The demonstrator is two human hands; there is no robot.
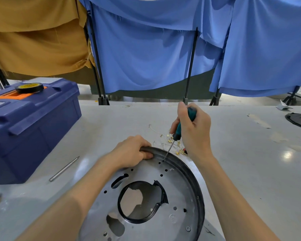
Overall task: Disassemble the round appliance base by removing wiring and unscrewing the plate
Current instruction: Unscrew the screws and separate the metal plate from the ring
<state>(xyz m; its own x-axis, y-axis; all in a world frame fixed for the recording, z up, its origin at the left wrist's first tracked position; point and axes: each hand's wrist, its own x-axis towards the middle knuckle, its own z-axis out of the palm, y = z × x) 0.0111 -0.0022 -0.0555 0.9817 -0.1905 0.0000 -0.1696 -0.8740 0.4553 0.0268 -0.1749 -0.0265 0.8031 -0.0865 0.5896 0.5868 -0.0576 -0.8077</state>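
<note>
Round base (196,185), perforated grey plate (146,173); hands gripping rim (153,149) and screwdriver (178,130).

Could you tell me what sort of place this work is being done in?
Probably a workshop or repair bench: a blue toolbox sits on the grey worktable, loose wiring lies nearby, and blue cloth screens enclose it.
</note>
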